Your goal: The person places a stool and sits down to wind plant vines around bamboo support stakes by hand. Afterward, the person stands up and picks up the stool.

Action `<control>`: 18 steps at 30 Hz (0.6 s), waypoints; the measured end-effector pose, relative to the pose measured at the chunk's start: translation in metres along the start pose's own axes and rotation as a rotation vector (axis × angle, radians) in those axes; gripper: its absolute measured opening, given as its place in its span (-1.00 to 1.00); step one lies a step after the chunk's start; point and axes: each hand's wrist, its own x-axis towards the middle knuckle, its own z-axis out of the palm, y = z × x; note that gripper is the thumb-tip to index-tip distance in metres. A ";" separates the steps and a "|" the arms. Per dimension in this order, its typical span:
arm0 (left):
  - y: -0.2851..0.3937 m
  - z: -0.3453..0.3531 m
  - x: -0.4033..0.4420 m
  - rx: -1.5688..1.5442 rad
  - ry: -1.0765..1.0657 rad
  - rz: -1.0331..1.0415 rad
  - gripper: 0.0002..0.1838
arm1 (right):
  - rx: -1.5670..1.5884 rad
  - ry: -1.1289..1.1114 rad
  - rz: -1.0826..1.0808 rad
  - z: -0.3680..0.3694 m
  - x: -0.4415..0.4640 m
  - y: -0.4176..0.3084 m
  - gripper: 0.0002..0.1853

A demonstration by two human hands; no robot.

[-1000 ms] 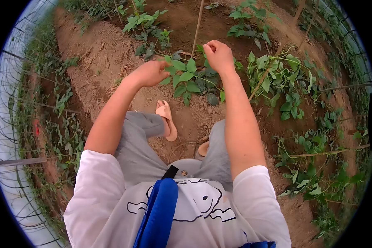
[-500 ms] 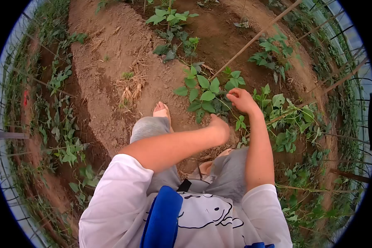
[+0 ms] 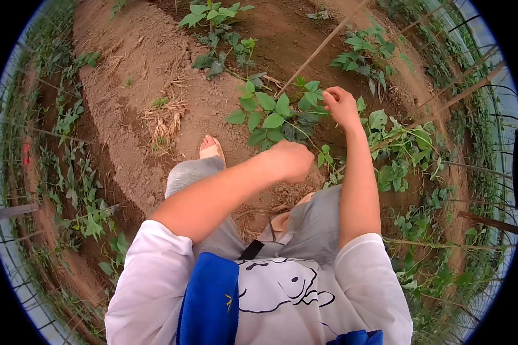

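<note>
A leafy green plant (image 3: 273, 119) grows from the soil by the foot of a thin slanting stick (image 3: 316, 53). Just right of its leaves is my right hand (image 3: 341, 106), thumb and fingers pinched together; a thin green stem runs up to the fingertips, but the grip on it is too small to make out. My left hand (image 3: 293, 161) is curled closed below the plant, back of the hand up, and its fingertips are hidden. A thin stem with small leaves (image 3: 325, 155) hangs to the right of my left hand.
More bean-like plants (image 3: 397, 141) with vines stand to the right, and another plant (image 3: 213, 14) grows at the top. Dry straw (image 3: 166, 129) lies on the soil ridge at the left. My bare-toed foot (image 3: 211, 148) is below the plant. Sticks cross the upper right.
My left hand has moved from the plant's left side to below it, and its fingers have curled. My right hand has shifted to the plant's right side, still pinched. The view has shifted.
</note>
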 end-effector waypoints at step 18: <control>0.012 0.085 -0.025 -0.081 -0.246 0.004 -0.64 | -0.206 -0.511 -0.156 0.043 -0.075 -0.072 -0.62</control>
